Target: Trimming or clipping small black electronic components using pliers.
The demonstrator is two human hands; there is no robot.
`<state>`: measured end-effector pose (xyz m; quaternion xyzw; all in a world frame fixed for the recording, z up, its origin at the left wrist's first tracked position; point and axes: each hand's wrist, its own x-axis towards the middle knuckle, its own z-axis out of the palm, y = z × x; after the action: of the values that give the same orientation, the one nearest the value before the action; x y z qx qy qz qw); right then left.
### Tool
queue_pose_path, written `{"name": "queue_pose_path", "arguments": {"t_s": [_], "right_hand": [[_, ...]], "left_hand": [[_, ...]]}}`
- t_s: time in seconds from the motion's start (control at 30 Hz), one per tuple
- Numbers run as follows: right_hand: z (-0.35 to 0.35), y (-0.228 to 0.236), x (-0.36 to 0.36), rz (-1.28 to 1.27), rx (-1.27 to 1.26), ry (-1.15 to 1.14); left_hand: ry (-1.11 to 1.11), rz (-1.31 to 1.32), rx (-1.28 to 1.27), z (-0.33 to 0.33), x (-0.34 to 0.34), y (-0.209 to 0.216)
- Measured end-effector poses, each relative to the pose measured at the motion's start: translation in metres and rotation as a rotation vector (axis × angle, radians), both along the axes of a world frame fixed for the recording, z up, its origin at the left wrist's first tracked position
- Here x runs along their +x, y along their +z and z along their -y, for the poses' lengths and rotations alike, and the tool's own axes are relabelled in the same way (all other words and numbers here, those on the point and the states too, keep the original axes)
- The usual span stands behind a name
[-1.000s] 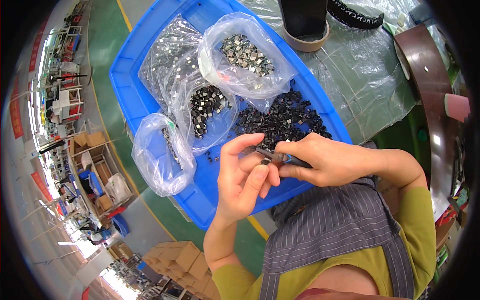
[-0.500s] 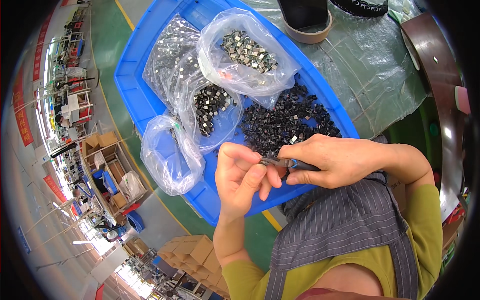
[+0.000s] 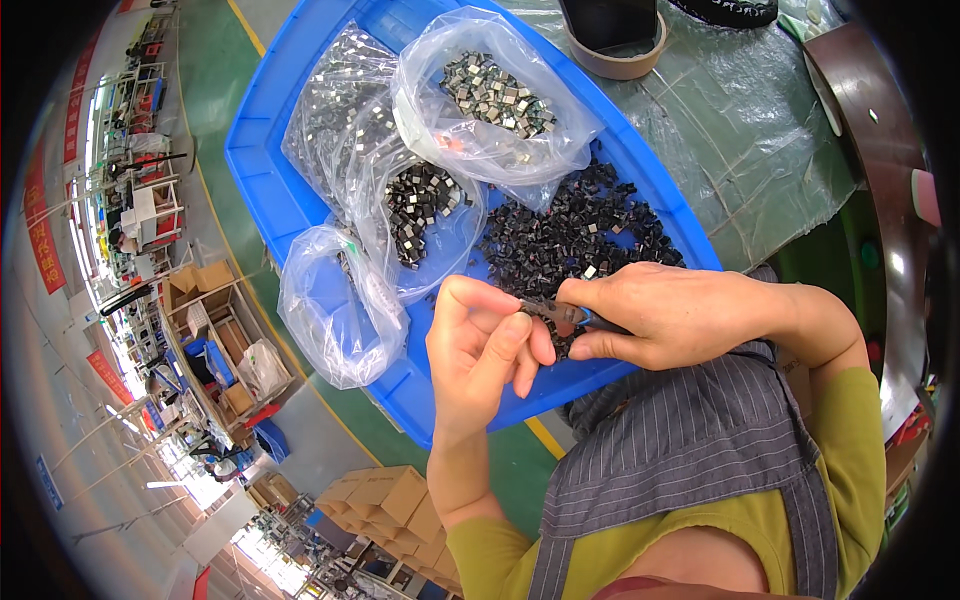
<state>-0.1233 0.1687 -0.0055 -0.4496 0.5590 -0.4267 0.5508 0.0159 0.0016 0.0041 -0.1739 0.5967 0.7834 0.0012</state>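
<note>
My right hand (image 3: 650, 315) is closed around the dark handles of a pair of small pliers or cutters (image 3: 566, 314) with a bit of blue near the joint. Its metal jaws reach left to the fingertips of my left hand (image 3: 478, 345). There the thumb and forefinger are pinched together; what sits between them is too small and too covered to name. Both hands are over the near edge of a large blue tray (image 3: 262, 205). Just beyond them lies a loose heap of small black parts (image 3: 560, 228), with a few silvery pieces among them.
Clear plastic bags (image 3: 345, 340) lie in the tray, some holding small silvery and black parts (image 3: 497, 95). A round tan container (image 3: 618, 62) with a dark thing in it stands on the plastic-covered table (image 3: 740, 150). Cardboard boxes (image 3: 385, 500) are stacked beyond the tray on the floor side.
The pliers have turned slightly, so more of the flat side of their jaws shows. My right hand has shifted a little; my left hand keeps its pinch.
</note>
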Motion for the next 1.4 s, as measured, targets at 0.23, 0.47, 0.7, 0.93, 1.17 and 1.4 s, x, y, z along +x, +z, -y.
{"name": "queue_pose_path", "arguments": {"t_s": [0.23,0.47,0.7,0.93,1.17,1.4], "right_hand": [[-0.001,-0.003,0.003,-0.102,-0.012,-0.099],[0.002,0.006,0.0,-0.059,0.047,-0.112],[0.0,-0.003,-0.001,0.01,-0.041,-0.028],[0.0,-0.003,-0.003,0.024,-0.09,0.012],[0.001,-0.006,0.001,-0.003,-0.002,0.105],[0.003,-0.004,0.0,0.009,0.018,0.092]], "left_hand": [[0.032,0.069,-0.179,-0.007,-0.005,0.003],[0.13,-0.286,-1.004,-0.013,0.002,-0.016],[-0.004,-0.13,-0.541,0.005,0.001,-0.002],[-0.042,-0.064,-0.367,0.006,-0.001,0.002],[-0.131,0.083,-0.291,0.015,-0.001,0.008],[-0.097,0.11,-0.263,0.013,-0.001,0.008]]}}
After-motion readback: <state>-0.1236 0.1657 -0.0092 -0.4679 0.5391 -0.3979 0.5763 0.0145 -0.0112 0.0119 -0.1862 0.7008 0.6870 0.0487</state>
